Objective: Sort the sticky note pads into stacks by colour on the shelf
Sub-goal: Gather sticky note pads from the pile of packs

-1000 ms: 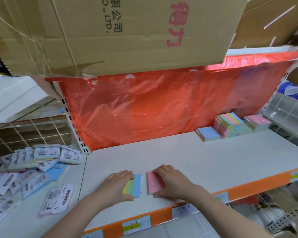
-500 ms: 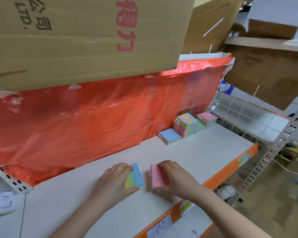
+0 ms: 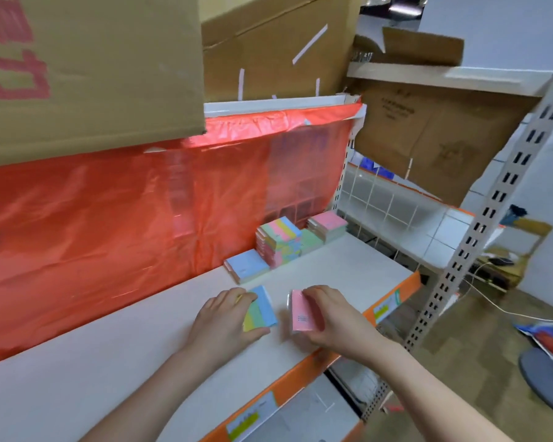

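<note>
**Two pads in hand, both due at the back stacks**

Landmark: the multicolour stack (image 3: 280,242) against the red plastic sheet (image 3: 115,224).

The left hand (image 3: 224,317) pinches a striped pad (image 3: 261,309), thumb under its near edge and fingers over the far edge. The right hand (image 3: 329,314) grips a pink pad (image 3: 300,311) the same way. Both pads sit low over the shelf (image 3: 332,269), well in front of the landmark and apart from each other.

Recommended: carry the striped pad onto the landmark, edges squared. The pink pad belongs on the pink stack (image 3: 328,224) just right of it. The blue stack (image 3: 246,266) to its left front receives neither. The landmark stands tall; lower the pad gently, since a nudge could topple it.
</note>
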A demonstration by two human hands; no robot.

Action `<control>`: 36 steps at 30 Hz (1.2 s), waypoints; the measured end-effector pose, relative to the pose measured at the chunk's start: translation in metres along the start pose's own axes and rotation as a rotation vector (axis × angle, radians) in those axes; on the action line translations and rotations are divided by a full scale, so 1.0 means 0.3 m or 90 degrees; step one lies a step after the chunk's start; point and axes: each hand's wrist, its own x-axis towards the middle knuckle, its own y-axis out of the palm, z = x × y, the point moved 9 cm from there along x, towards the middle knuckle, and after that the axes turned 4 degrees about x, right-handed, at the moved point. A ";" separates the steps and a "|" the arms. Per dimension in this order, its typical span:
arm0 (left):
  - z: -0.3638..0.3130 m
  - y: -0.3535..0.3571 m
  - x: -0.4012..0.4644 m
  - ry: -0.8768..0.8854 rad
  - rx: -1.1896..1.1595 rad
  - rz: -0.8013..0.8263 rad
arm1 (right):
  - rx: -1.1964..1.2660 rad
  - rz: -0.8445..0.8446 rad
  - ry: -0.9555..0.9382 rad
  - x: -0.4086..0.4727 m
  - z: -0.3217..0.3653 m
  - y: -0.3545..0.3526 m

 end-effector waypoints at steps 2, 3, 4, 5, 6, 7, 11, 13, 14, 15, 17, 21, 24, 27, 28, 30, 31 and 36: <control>-0.070 0.005 0.055 -0.010 0.010 0.005 | -0.003 0.008 -0.015 0.014 -0.062 -0.048; -0.095 0.011 0.080 -0.020 0.020 0.010 | -0.006 0.011 -0.023 0.022 -0.091 -0.069; -0.116 0.013 0.104 -0.032 0.032 0.005 | -0.007 0.013 -0.033 0.031 -0.117 -0.091; -0.134 0.014 0.125 -0.048 0.037 0.003 | -0.006 0.019 -0.040 0.041 -0.142 -0.108; -0.151 0.013 0.145 -0.061 0.037 -0.001 | -0.005 0.027 -0.046 0.050 -0.164 -0.123; -0.164 0.014 0.163 -0.076 0.036 -0.008 | -0.003 0.033 -0.052 0.060 -0.184 -0.136; -0.205 0.003 0.231 -0.114 0.040 -0.037 | 0.006 0.033 -0.092 0.101 -0.234 -0.187; -0.212 -0.002 0.264 -0.127 0.048 -0.027 | 0.010 0.034 -0.106 0.126 -0.248 -0.201; -0.211 -0.001 0.284 -0.136 0.054 -0.017 | 0.010 0.035 -0.112 0.141 -0.255 -0.205; -0.208 -0.006 0.305 -0.143 0.060 -0.014 | 0.009 0.037 -0.116 0.160 -0.261 -0.207; -0.198 -0.022 0.347 -0.153 0.064 -0.019 | 0.009 0.040 -0.123 0.197 -0.274 -0.211; -0.154 -0.041 0.436 -0.173 0.075 -0.019 | 0.005 0.050 -0.127 0.279 -0.310 -0.212; -0.115 -0.047 0.521 -0.184 0.081 -0.019 | -0.005 0.058 -0.122 0.345 -0.339 -0.219; -0.093 -0.046 0.619 -0.177 0.075 -0.005 | -0.013 0.071 -0.115 0.412 -0.364 -0.231; -0.088 -0.045 0.652 -0.173 0.076 -0.003 | -0.015 0.072 -0.117 0.434 -0.368 -0.237; -0.074 -0.035 0.712 -0.169 0.072 0.011 | -0.019 0.077 -0.121 0.476 -0.377 -0.244; -0.069 -0.025 0.737 -0.168 0.073 0.022 | -0.018 0.080 -0.120 0.495 -0.383 -0.245; -0.055 0.038 0.797 -0.164 0.093 0.084 | -0.001 0.090 -0.113 0.561 -0.417 -0.247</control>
